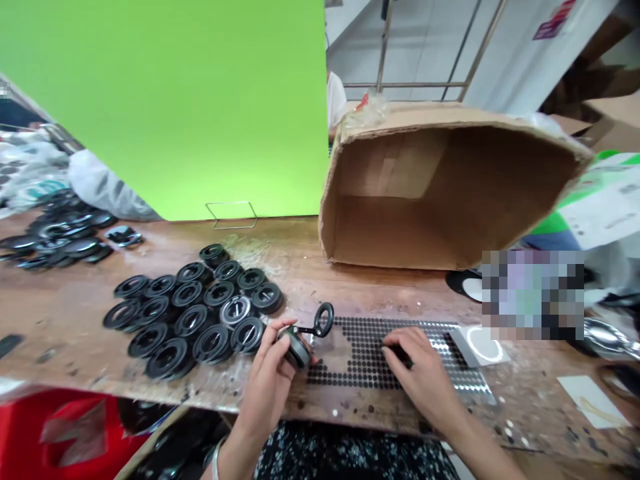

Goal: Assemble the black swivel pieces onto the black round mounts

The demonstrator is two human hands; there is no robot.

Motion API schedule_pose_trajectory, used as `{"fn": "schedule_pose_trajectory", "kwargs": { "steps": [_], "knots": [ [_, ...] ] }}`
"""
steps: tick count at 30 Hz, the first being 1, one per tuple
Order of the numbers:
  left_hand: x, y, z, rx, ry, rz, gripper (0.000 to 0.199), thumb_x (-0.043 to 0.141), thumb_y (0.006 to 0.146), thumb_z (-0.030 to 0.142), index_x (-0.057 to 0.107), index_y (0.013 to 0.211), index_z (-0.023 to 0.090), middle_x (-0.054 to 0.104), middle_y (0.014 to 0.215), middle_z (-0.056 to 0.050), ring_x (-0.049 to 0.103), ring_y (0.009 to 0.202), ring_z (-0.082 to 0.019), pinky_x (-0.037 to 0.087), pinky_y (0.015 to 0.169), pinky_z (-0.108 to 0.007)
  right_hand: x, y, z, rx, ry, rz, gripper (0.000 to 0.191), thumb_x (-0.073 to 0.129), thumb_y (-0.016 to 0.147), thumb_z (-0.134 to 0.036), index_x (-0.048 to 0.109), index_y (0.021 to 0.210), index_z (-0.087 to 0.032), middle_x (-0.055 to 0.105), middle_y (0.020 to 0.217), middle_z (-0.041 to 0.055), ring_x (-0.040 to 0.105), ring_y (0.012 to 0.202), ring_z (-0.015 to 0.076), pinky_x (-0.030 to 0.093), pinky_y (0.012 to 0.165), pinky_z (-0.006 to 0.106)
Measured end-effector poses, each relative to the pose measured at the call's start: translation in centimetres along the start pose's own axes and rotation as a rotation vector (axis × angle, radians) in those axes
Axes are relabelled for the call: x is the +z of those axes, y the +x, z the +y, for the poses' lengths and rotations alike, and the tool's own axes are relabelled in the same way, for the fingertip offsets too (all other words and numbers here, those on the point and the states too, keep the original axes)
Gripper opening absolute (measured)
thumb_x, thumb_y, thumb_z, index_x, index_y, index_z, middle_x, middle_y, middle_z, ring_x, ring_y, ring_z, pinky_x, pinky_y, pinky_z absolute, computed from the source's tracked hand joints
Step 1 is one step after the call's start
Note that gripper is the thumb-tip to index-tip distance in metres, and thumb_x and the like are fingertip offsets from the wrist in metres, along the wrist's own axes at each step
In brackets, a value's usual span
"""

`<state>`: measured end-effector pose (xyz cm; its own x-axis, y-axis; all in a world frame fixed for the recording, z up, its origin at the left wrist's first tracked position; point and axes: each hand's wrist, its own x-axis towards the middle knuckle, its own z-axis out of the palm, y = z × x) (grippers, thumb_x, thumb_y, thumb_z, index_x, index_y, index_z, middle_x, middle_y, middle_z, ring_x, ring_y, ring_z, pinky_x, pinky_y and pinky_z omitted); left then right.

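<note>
My left hand (270,367) is wrapped around a round black base with a ring on a short hinged arm (299,350), held tilted just above the left end of a sheet of small black dots (373,353). The ring points up and to the right. Over the middle of that sheet is my right hand (417,363), its thumb and forefinger drawn close together at the dots. Whatever may be between those fingertips is too small to make out. Left of my left hand stand several round black bases (193,320), grouped close together on the wooden table (295,287).
An open cardboard box (395,233) lies on its side behind the sheet. A green panel (200,107) stands at the back left, with a wire stand (231,217) before it. Black glossy parts (65,237) are heaped far left. A white card (593,400) lies right.
</note>
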<state>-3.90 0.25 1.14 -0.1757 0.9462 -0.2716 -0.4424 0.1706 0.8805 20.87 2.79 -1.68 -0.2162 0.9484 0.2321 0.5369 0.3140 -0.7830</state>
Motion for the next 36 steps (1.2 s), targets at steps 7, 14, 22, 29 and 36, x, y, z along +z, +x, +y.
{"fn": "schedule_pose_trajectory", "kwargs": {
  "steps": [7, 14, 22, 29, 36],
  "knots": [
    [-1.0, -0.7, 0.5, -0.353, -0.093, 0.015, 0.041, 0.056, 0.084, 0.060, 0.055, 0.088, 0.019, 0.048, 0.056, 0.004, 0.042, 0.041, -0.009, 0.033, 0.029, -0.016, 3.3, -0.3, -0.6, -0.226, -0.174, -0.158, 0.013, 0.052, 0.089, -0.011, 0.058, 0.085, -0.021, 0.057, 0.093, 0.0068, 0.049, 0.093, 0.0228, 0.045, 0.080, 0.040],
    [-2.3, -1.2, -0.7, -0.367, 0.028, -0.011, 0.053, 0.050, 0.083, 0.068, 0.060, 0.091, 0.017, 0.049, 0.056, 0.003, 0.042, 0.038, -0.009, 0.035, 0.028, -0.016, 4.6, 1.3, -1.8, -0.307, -0.412, -0.258, 0.014, 0.059, 0.085, -0.009, 0.062, 0.077, -0.019, 0.056, 0.089, 0.0067, 0.048, 0.089, 0.0238, 0.042, 0.076, 0.039],
    [-2.6, -1.1, -0.4, -0.371, -0.040, -0.016, 0.053, 0.048, 0.084, 0.069, 0.060, 0.087, 0.017, 0.049, 0.055, 0.003, 0.044, 0.037, -0.009, 0.036, 0.029, -0.018, 5.1, 1.5, -1.9, -0.324, -0.592, -0.320, 0.013, 0.059, 0.077, -0.007, 0.055, 0.075, -0.019, 0.057, 0.087, 0.0074, 0.048, 0.088, 0.0263, 0.040, 0.074, 0.041],
    [-1.9, -1.6, -0.6, -0.309, 0.085, -0.029, 0.053, 0.046, 0.085, 0.068, 0.060, 0.084, 0.016, 0.048, 0.048, 0.003, 0.045, 0.034, -0.010, 0.037, 0.029, -0.017, 4.0, 1.3, -3.9, -0.163, -0.158, -0.085, 0.010, 0.052, 0.088, -0.018, 0.051, 0.079, -0.024, 0.053, 0.090, 0.0051, 0.049, 0.091, 0.0235, 0.041, 0.081, 0.041],
    [0.9, -2.4, -1.5, -0.377, 0.102, -0.059, 0.055, 0.049, 0.083, 0.068, 0.062, 0.087, 0.015, 0.051, 0.049, 0.002, 0.047, 0.036, -0.011, 0.039, 0.029, -0.018, 4.8, 1.2, -8.0, -0.271, -0.102, -0.147, 0.009, 0.052, 0.089, -0.014, 0.052, 0.084, -0.021, 0.053, 0.096, 0.0048, 0.047, 0.097, 0.0222, 0.040, 0.083, 0.040]
  ]
}}
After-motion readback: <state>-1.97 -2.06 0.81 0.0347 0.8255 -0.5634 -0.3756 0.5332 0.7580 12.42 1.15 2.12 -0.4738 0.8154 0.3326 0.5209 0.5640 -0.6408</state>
